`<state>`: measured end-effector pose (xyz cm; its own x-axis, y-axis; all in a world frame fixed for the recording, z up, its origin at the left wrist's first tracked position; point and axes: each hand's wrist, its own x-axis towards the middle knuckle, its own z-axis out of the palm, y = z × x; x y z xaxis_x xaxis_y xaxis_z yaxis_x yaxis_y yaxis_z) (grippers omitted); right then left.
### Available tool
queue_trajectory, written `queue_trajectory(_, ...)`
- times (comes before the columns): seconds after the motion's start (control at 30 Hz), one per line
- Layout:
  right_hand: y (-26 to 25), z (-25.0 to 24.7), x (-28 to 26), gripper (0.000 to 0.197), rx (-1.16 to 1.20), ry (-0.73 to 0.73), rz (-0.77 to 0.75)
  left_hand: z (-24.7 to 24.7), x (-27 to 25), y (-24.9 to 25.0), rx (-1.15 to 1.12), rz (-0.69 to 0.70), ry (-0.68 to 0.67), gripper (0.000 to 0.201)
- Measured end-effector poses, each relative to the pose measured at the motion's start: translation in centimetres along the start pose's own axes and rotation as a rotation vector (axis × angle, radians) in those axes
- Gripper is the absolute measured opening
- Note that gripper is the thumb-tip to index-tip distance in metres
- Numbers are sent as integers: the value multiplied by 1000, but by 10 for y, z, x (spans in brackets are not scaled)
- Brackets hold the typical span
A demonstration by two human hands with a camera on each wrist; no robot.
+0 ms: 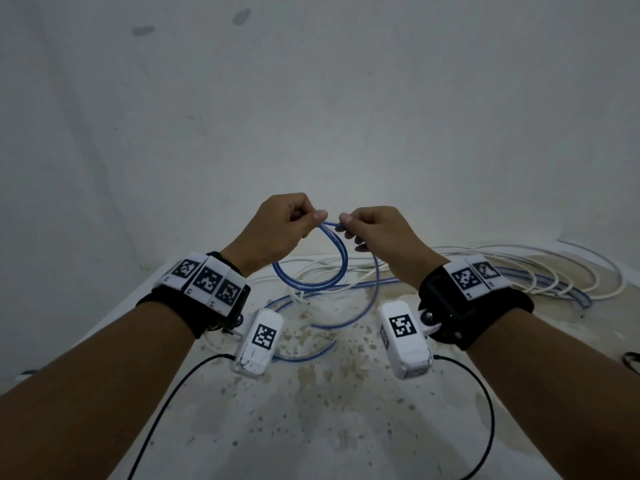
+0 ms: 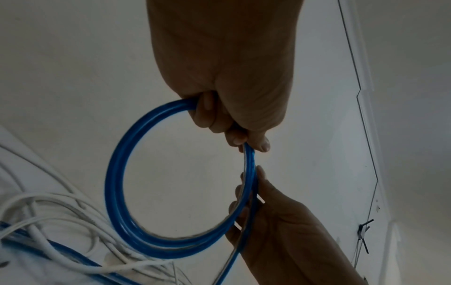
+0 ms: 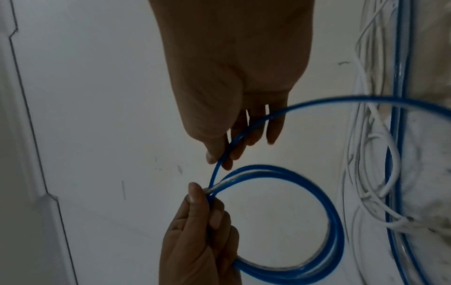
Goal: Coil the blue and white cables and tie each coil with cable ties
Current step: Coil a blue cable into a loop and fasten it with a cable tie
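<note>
Both hands are raised above the table with a small coil of blue cable (image 1: 341,268) hanging between them. My left hand (image 1: 308,218) grips the top of the coil, thumb and curled fingers closed round its two or three turns (image 2: 117,183). My right hand (image 1: 348,226) pinches a single blue strand (image 3: 244,133) beside the left thumb (image 3: 195,190); its other fingers are loosely spread. From there the blue cable (image 1: 325,323) trails down onto the table. The white cable (image 1: 540,268) lies in loose loops at the back right, tangled with blue strands.
The table (image 1: 329,427) is pale and stained, set against a plain wall. Thin black leads (image 1: 156,427) run from the wrist cameras across its near part. A small black thing (image 1: 632,363) lies at the right edge.
</note>
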<state>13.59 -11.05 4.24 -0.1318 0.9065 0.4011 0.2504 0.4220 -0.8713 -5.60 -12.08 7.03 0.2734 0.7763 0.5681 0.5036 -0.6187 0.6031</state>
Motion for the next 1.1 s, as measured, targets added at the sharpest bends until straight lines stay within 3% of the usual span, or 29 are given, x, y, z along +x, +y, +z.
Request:
queue_trajectory(0.33,10,-1,-7,24,277,-137,184,7,-3,-5,24,21,47,25)
queue_trajectory(0.5,11,4,-12,17,610,-285,374,11,-3,-3,-61,31,55,25)
queue_trajectory(0.6,11,8,-18,29,784,-439,412,12,-5,-2,-57,42,39,24)
queue_trajectory(0.7,5,9,-20,29,776,-481,412,12,-6,-5,-34,38,39,24)
queue_trajectory(0.9,-1,20,-15,42,501,-300,348,22,-6,-8,36,-12,93,26)
queue_trajectory(1.0,1,22,-10,43,576,-125,321,28,-7,-11,8,-49,104,20)
queue_trajectory(1.07,3,19,-6,43,665,52,323,30,-11,-13,168,21,193,29)
queue_trajectory(1.1,4,17,-4,44,717,129,321,30,-14,-10,213,75,237,25)
